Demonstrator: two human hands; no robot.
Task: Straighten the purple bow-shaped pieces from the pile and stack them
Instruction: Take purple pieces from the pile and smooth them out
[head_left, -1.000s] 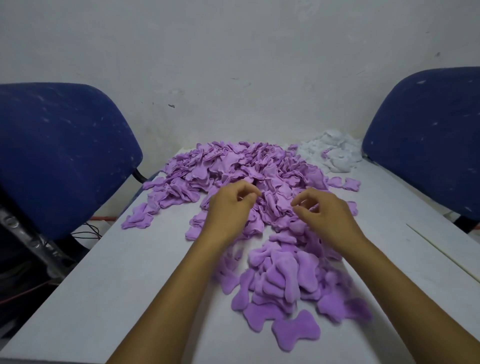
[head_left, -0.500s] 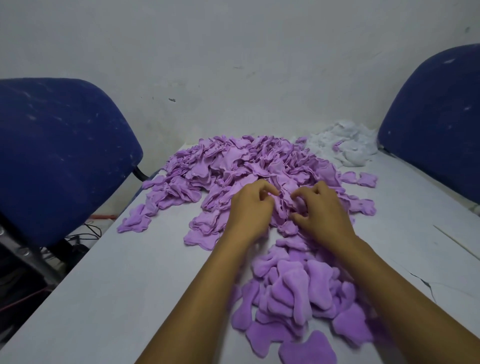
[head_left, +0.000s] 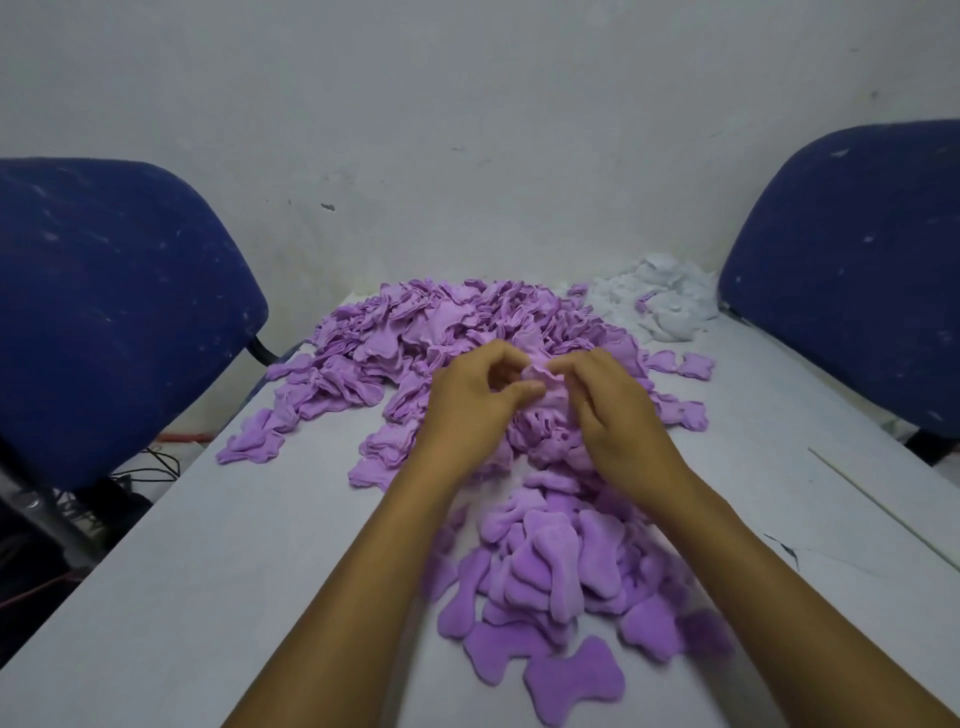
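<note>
A big pile of crumpled purple bow-shaped pieces (head_left: 415, 332) covers the far middle of the white table (head_left: 234, 571). Nearer to me lies a loose heap of flattened purple pieces (head_left: 550, 577). Above the pile's near edge, my left hand (head_left: 467, 410) and my right hand (head_left: 618, 415) meet. Both pinch one crumpled purple piece (head_left: 543, 375) between thumbs and fingertips, the left on its left side, the right on its right side. My forearms hide part of the near heap.
A small heap of white pieces (head_left: 662, 301) sits at the table's far right. Blue chairs stand at the left (head_left: 104, 312) and right (head_left: 852, 270). A few single purple pieces (head_left: 685, 364) lie right of the pile. A wall closes the back.
My hands came together over the pile's near edge and lifted one crumpled purple piece, which they now hold between them.
</note>
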